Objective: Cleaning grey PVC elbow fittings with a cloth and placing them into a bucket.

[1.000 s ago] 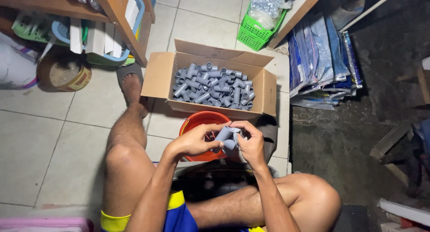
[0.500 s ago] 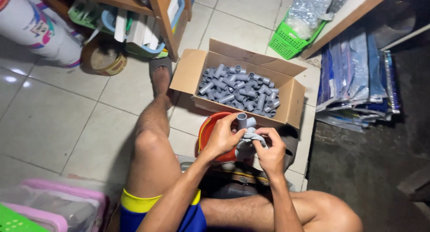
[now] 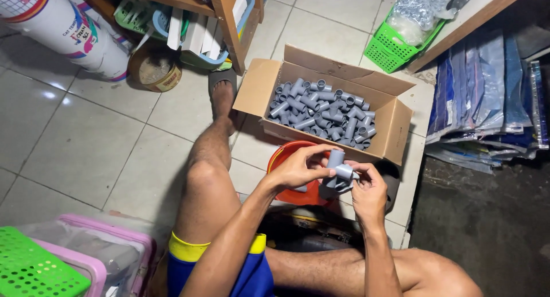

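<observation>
Pale floor tiles [image 3: 86,142] carry an open cardboard box [image 3: 395,128] heaped with grey pipe fittings [image 3: 321,111]. Just in front of that box, over an orange bucket [image 3: 281,159], the left hand [image 3: 298,168] and right hand [image 3: 368,191] both pinch a grey pipe joint [image 3: 337,171] between their fingertips. Left of the box stands a wooden shelf [image 3: 226,19].

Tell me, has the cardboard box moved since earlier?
No. The cardboard box keeps its place beside the foot and behind the orange bucket; only the camera shifted.
</observation>
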